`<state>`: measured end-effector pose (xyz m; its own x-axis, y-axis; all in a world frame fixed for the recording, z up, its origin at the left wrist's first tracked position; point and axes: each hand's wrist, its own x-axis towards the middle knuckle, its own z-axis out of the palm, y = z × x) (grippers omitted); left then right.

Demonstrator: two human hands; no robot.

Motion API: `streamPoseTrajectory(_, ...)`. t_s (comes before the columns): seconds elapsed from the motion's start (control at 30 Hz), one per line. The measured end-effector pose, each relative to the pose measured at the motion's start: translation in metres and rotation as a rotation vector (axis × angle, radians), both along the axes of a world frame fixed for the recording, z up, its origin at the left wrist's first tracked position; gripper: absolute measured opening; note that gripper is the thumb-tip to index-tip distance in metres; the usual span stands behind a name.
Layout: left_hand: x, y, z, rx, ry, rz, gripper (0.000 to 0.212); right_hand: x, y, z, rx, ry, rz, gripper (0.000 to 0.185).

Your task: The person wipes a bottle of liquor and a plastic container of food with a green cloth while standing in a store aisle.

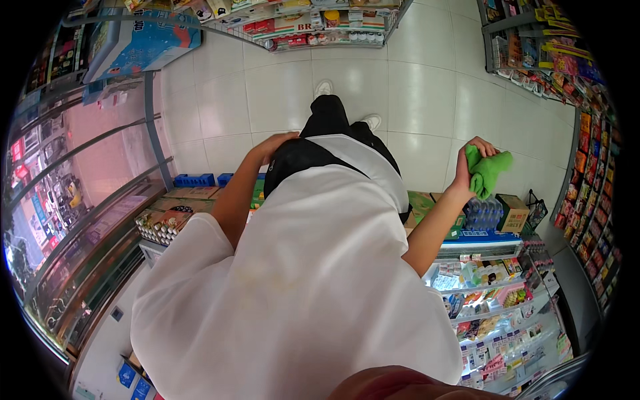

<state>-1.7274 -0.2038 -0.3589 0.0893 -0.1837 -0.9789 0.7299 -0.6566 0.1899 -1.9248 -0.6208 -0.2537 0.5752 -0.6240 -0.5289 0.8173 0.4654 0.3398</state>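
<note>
My right hand [475, 157] is held out to the right side, its fingers closed on a folded green cloth [487, 172]. The cloth's ends stick out past the palm. My left hand [277, 145] lies against the black trousers [325, 117] at the left hip or thigh, its fingertips partly hidden. A loose white shirt [310, 270] covers most of the middle of the view. White shoes [324, 87] stand on the pale tiled floor.
Stocked shelves [330, 40] stand ahead, with snack racks [530, 65] at the right. Boxes and shrink-wrapped bottles [484, 214] lie by a lit refrigerated display [480, 240] at lower right. Cartons [192, 204] and a glazed front [100, 150] are at the left.
</note>
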Motion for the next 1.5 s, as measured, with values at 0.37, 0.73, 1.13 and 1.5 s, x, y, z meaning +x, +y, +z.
streamPoseTrajectory(0.37, -0.105, 0.11, 0.02, -0.046, 0.208, 0.34, 0.04, -0.007, 0.004, -0.038, 0.036, 0.112, 0.109, 0.007)
streamPoseTrajectory(0.73, -0.115, 0.084, 0.012, -0.043, 0.194, 0.337, 0.039, -0.003, -0.03, -0.027, 0.025, 0.095, 0.054, 0.01)
streamPoseTrajectory(1.13, -0.119, 0.079, 0.012, -0.047, 0.177, 0.335, 0.039, 0.009, -0.033, -0.027, 0.106, 0.055, 0.146, 0.009)
streamPoseTrajectory(1.5, -0.12, 0.059, 0.0, -0.058, 0.185, 0.285, 0.038, -0.007, -0.039, -0.032, 0.026, 0.048, 0.076, 0.01)
